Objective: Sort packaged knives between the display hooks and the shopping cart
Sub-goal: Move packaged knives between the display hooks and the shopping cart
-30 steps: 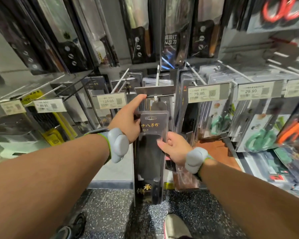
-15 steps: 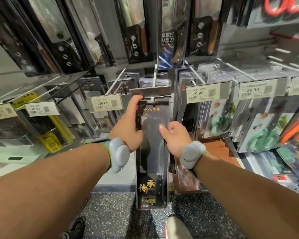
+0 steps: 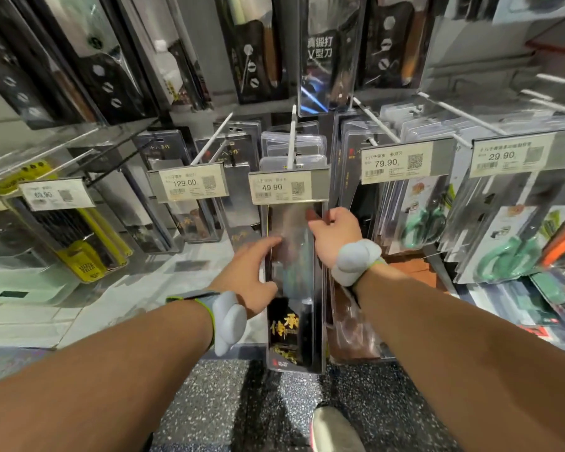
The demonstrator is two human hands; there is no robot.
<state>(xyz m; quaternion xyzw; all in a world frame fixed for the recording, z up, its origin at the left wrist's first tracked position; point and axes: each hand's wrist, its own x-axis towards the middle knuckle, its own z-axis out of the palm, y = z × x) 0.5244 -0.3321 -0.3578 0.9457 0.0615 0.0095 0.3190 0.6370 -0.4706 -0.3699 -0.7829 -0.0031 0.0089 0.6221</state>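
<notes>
My left hand (image 3: 255,278) lies against the left edge of the packaged knife (image 3: 294,288), fingers nearly straight and reaching up along the clear plastic front, fingertips resting on it at about mid-height. Nothing is curled round the pack on that side; the hand is flat and relaxed, simply touching.

My right hand (image 3: 335,234) is on the pack's right edge, higher up. Its fingers are bent and the thumb comes across the front, so it pinches the edge of the plastic just under the price tag (image 3: 287,187) that reads 49.90.

The knife pack hangs upright from the white display hook (image 3: 292,138) in the middle of the rack, in front of other packs on the same hook. Its top is hidden behind the price tag, so I cannot tell how it sits on the hook. Its dark lower part with gold lettering hangs down between my wrists, above the speckled floor (image 3: 209,402).

On each wrist I wear a pale grey band (image 3: 229,321). To the left hang more knife packs under a tag marked 129.00 (image 3: 190,185); to the right hang packs of green-handled scissors (image 3: 421,223) under tags marked 79.90 and 29.90. The toe of my shoe (image 3: 333,429) shows below.
</notes>
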